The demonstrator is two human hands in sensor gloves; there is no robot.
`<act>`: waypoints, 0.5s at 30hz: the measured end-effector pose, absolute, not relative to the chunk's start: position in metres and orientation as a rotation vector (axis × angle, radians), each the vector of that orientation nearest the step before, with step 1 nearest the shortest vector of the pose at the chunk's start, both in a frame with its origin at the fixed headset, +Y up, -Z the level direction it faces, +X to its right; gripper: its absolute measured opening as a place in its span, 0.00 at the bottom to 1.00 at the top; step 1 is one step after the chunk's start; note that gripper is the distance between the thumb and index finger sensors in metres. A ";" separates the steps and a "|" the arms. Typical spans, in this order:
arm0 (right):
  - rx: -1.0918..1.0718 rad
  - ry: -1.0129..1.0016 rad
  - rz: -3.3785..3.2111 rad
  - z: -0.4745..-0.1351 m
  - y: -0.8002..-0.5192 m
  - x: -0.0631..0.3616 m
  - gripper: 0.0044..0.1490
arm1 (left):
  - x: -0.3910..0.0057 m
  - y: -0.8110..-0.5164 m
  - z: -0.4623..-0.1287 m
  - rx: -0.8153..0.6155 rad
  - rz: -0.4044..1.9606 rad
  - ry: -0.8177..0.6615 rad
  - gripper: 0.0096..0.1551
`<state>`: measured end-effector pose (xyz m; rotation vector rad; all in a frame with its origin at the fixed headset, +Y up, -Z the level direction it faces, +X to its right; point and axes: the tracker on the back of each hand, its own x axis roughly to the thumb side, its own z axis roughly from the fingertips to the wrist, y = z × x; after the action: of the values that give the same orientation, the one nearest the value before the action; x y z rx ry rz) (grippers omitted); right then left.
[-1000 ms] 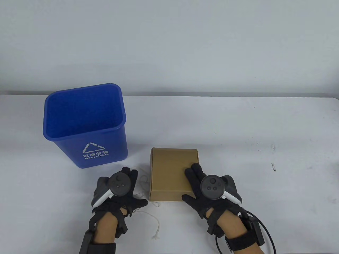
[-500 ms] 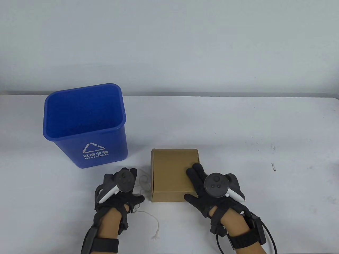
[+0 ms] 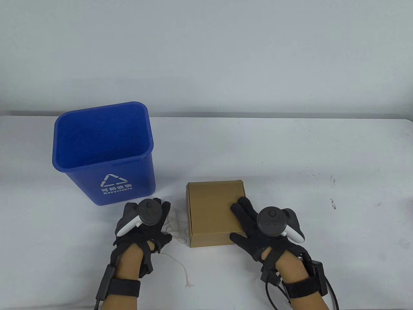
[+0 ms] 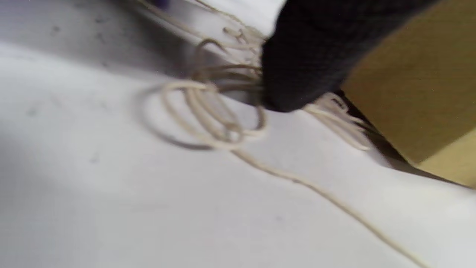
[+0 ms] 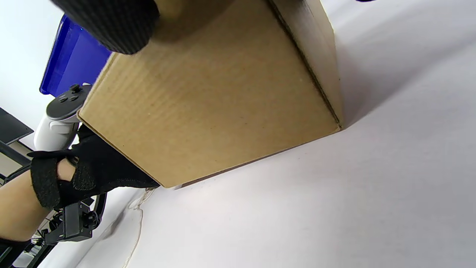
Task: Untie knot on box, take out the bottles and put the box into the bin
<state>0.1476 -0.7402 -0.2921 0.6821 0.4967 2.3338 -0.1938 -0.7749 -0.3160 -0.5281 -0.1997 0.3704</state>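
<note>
Since a second ago, box (image 3: 214, 210) and both hands have shifted slightly right. My right hand (image 3: 255, 226) lies flat on the closed lid; left hand (image 3: 145, 226) rests spread on loose string (image 3: 176, 226), beside the box's left wall. I judge the right hand nearer for opening.

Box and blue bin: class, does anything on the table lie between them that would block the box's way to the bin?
Only the left hand and the loose string lie between the box and the bin. Nothing else visible blocks the way; the right hand rests on the box's lid.
</note>
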 end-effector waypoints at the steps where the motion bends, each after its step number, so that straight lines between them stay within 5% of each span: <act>1: 0.682 0.500 2.338 -0.292 -0.740 0.147 0.52 | -0.195 -0.776 -0.317 -0.537 0.363 -0.194 0.66; 9: 0.681 0.514 2.321 -0.293 -0.740 0.148 0.52 | -0.193 -0.770 -0.317 -0.524 0.322 -0.154 0.62; 15: 0.671 0.498 2.316 -0.292 -0.740 0.147 0.51 | -0.189 -0.764 -0.319 -0.447 0.297 -0.077 0.46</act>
<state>0.1474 -0.7399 -0.2924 0.6707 0.4981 2.3165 -0.1889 -0.7642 -0.3186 -0.4468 -0.0768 0.2969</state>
